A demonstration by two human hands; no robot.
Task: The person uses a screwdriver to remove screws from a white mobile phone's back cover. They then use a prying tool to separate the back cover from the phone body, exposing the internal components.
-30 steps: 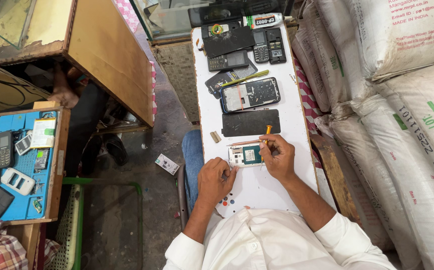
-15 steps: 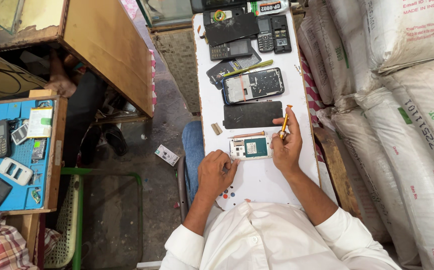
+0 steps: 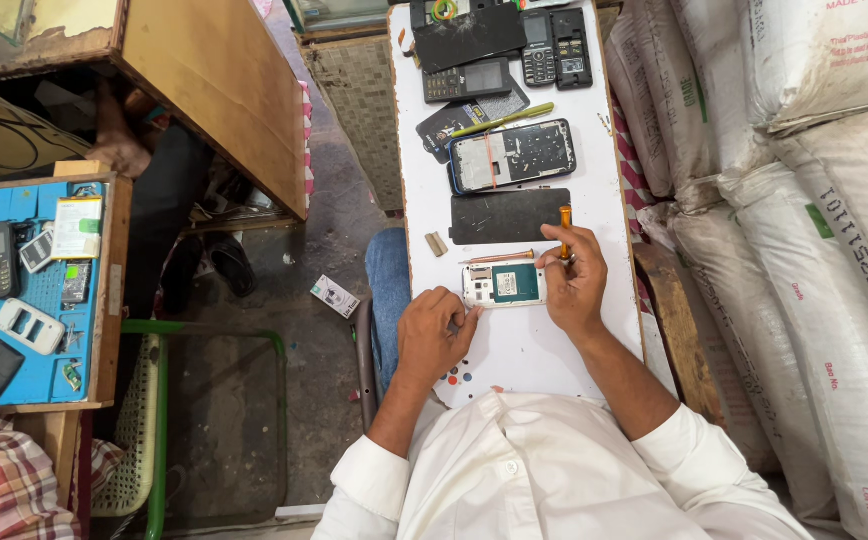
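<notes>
Head view: on the narrow white desk [image 3: 514, 345], a small opened phone [image 3: 503, 285] lies flat with its back off, a white frame around a teal-green board with a pale patch near its middle. It sits just ahead of the person's chest, between both hands. The left hand [image 3: 437, 335] rests at the phone's 8 o'clock, fingers curled and fingertips touching its left edge, steadying rather than lifting it. The right hand [image 3: 576, 280], at the phone's 3 o'clock, has its grip closed around one orange-handled screwdriver [image 3: 565, 225], held upright; the tip is hidden by the fingers. One thin copper-coloured tool [image 3: 497, 258] lies at the phone's 12 o'clock, just beside it. Further toward 12 o'clock come one flat black panel [image 3: 510, 217], then one larger opened phone in a blue frame [image 3: 512, 157], with one yellow-green tool [image 3: 504, 121] beyond it. Three keypad phones [image 3: 549, 48] lie at the far end. White sacks [image 3: 814, 200] are stacked at 3 o'clock.
</notes>
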